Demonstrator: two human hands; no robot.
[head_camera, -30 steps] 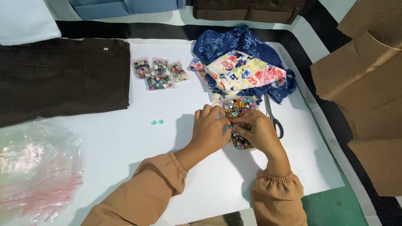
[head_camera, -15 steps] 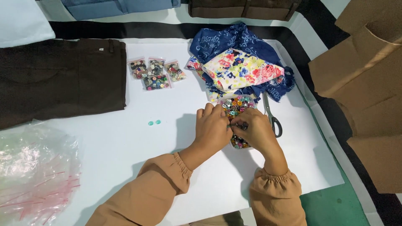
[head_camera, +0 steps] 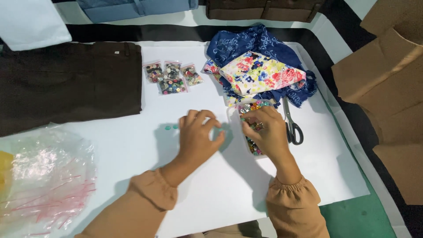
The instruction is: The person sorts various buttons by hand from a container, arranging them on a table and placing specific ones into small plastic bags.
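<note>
A clear bag of mixed coloured buttons (head_camera: pixel 252 128) lies on the white tabletop (head_camera: pixel 211 194) under the person's right hand (head_camera: pixel 266 132), its long axis running away from the body, from a lower end just beside the heel of the hand up to an open mouth near the floral cloth (head_camera: pixel 260 72). The right fingers (head_camera: pixel 253 125) curl down into the bag's middle, bunched as if pinching among the buttons; whether they actually hold one cannot be told, since the fingertips are hidden in the heap. The left hand (head_camera: pixel 198 134) rests just to the left of the bag, fingers loosely bent and slightly spread, tips close to the bag's near edge but apparently holding nothing. Of the two hands the right is on the bag and the left is just beside it.

Further left of the left fingers, two small turquoise buttons (head_camera: pixel 171 128) sit loose on the tabletop, apart from the bag. To the right of the right fingers, a pair of black-handled scissors (head_camera: pixel 291 125) lies with blades pointing away, parallel to the bag. Beyond both hands, three or four small sealed packets of buttons (head_camera: pixel 172 77) cluster together, and the floral cloth rests on a crumpled blue patterned fabric (head_camera: pixel 246 46). Dark brown trousers (head_camera: pixel 66 83) lie flat far to the left, with a crinkled clear plastic bag (head_camera: pixel 39 176) nearer the body.
</note>
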